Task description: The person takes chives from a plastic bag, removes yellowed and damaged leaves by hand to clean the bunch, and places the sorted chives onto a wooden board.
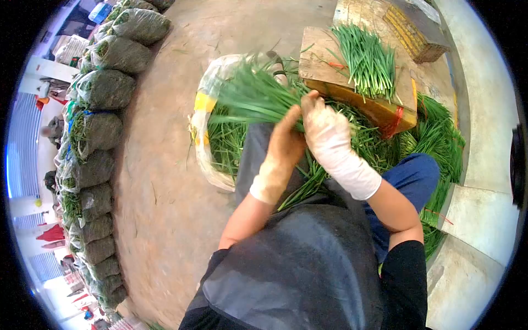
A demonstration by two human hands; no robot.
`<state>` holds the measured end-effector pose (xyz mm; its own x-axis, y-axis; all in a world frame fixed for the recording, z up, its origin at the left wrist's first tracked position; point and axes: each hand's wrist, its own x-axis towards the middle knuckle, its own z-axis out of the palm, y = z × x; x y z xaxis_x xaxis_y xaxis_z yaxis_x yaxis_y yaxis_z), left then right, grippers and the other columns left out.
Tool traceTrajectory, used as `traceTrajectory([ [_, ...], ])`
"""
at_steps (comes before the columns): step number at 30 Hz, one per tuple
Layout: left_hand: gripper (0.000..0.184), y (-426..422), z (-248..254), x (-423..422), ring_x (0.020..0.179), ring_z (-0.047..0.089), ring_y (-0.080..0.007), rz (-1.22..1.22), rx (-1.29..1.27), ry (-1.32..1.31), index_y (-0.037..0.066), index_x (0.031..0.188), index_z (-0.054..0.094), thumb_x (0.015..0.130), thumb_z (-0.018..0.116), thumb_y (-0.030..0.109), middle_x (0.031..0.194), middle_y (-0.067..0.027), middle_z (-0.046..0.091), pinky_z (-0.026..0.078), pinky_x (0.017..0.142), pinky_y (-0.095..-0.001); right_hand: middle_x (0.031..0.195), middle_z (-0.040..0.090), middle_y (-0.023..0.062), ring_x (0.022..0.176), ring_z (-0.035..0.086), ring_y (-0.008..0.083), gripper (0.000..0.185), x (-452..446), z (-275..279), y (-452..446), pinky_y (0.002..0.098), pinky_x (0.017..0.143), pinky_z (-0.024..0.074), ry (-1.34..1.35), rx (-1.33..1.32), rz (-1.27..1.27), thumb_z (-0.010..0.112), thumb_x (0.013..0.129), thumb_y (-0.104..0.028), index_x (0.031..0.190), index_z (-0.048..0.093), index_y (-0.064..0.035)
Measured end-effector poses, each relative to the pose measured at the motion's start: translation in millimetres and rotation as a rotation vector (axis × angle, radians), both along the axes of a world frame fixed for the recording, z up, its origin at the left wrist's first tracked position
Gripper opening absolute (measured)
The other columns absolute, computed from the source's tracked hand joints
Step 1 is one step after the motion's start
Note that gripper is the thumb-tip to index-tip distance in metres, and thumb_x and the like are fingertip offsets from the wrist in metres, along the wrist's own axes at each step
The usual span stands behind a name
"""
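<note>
A bunch of long green chives (256, 93) is in my gloved left hand (286, 140), which is wrapped round it near the stems. The leaves fan out to the left, blurred by motion. My gloved right hand (325, 118) is closed at the stem end, touching the bunch; its fingertips are partly hidden. Loose chives (308, 184) lie across my lap below both hands. Beyond the bunch, an open whitish sack (208, 165) with yellow patches holds more loose green leaves (228, 140).
A tidy bundle of chives (366, 60) lies on a wooden board (316, 52) at the upper right, beside red ties (393, 124). More chives (440, 143) are heaped by my right knee, along a pale wall (484, 99). Stuffed bags (104, 88) line the floor's left side.
</note>
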<state>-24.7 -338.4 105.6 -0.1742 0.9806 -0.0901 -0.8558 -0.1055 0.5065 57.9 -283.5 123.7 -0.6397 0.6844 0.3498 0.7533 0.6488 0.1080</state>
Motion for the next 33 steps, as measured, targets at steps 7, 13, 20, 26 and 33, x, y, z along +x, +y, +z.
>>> traceTrajectory([
  [7, 0.048, 96, 15, -17, 0.093, 0.058, -0.0202, 0.187, 0.101, 0.424, 0.002, 0.121, 0.053, 0.076, 0.066, 0.005, 0.100, -0.0101, 0.061, 0.046, 0.087, -0.0328, 0.112, 0.056, 0.0186, 0.102, 0.058, 0.0328, 0.080, 18, -19, 73, 0.0410, 0.091, 0.0451, 0.525, -0.679, 0.059, 0.078, 0.066, -0.023, 0.134, 0.038, -0.0051],
  [13, 0.034, 199, 11, -39, 0.076, 0.060, -0.0159, 0.345, 0.099, 1.075, 0.001, 0.095, 0.063, 0.067, 0.079, 0.012, 0.087, -0.0055, 0.064, 0.049, 0.070, -0.0303, 0.143, 0.034, 0.0111, 0.131, 0.034, 0.0235, 0.081, -24, -62, 189, 0.0352, 0.109, 0.0294, 0.771, -0.714, 0.234, 0.065, 0.080, -0.025, 0.144, 0.019, -0.0047],
  [20, 0.032, 254, -73, -69, 0.089, 0.055, -0.0165, 0.009, -0.088, 1.240, 0.003, 0.102, 0.063, 0.074, 0.071, 0.014, 0.098, -0.0030, 0.063, 0.041, 0.085, -0.0280, 0.121, 0.054, 0.0173, 0.114, 0.051, 0.0305, 0.089, -50, -145, 233, 0.0370, 0.098, 0.0417, 0.710, -0.575, 0.094, 0.075, 0.068, -0.032, 0.139, 0.029, -0.0032],
  [26, 0.025, 264, -49, -74, 0.088, 0.061, -0.0199, 0.110, -0.161, 0.519, -0.002, 0.105, 0.061, 0.083, 0.064, 0.009, 0.099, -0.0088, 0.065, 0.047, 0.082, -0.0301, 0.104, 0.058, 0.0223, 0.096, 0.059, 0.0340, 0.091, -41, -100, 222, 0.0424, 0.079, 0.0478, 0.855, -0.430, 0.097, 0.074, 0.068, -0.024, 0.139, 0.025, 0.0032],
  [33, 0.050, 168, 0, -38, 0.110, 0.055, -0.0236, 0.042, 0.019, 0.550, 0.000, 0.127, 0.046, 0.084, 0.063, 0.019, 0.120, -0.0128, 0.056, 0.042, 0.097, -0.0350, 0.106, 0.061, 0.0224, 0.074, 0.065, 0.0351, 0.084, -11, -32, 149, 0.0421, 0.069, 0.0514, 0.574, -0.458, -0.109, 0.070, 0.074, -0.022, 0.143, 0.023, -0.0092],
])
